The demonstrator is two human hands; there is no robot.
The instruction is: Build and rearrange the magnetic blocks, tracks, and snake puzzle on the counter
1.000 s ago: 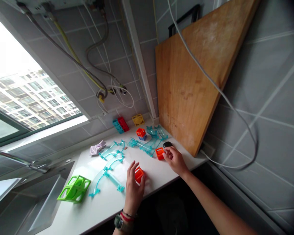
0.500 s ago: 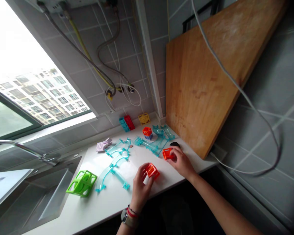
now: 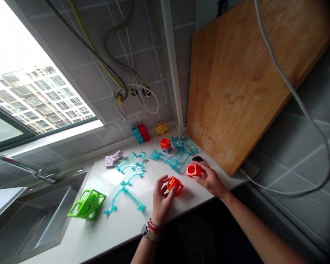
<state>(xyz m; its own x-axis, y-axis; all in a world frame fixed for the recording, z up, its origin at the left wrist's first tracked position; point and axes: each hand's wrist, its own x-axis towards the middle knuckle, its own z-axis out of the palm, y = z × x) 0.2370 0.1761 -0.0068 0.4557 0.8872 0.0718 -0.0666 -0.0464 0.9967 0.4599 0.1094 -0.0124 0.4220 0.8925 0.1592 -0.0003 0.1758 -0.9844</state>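
My left hand (image 3: 162, 200) holds an orange-red hollow cube block (image 3: 175, 186), tilted, between thumb and fingers above the front of the counter. A second red-orange cube block (image 3: 193, 170), with a round hole in the face toward me, is gripped from its right side by my right hand (image 3: 211, 179). The two cubes are apart. Just behind lie clear teal track pieces (image 3: 177, 160), and a black object (image 3: 197, 159) sits partly hidden behind my right hand. Another orange cube (image 3: 165, 143) stands on a blue one further back.
More teal curved tracks (image 3: 126, 179) spread over the left of the white counter (image 3: 99, 238). A green block frame (image 3: 88, 204) stands by the sink (image 3: 52, 220). Lilac pieces (image 3: 113, 158), teal and red blocks (image 3: 140, 133) and a yellow block (image 3: 161, 128) are further back. A wooden board (image 3: 236, 91) leans at right.
The right-hand cube has been turned so its round-holed face shows. The left-hand cube is tilted differently and slightly higher. The camera view has shifted a little.
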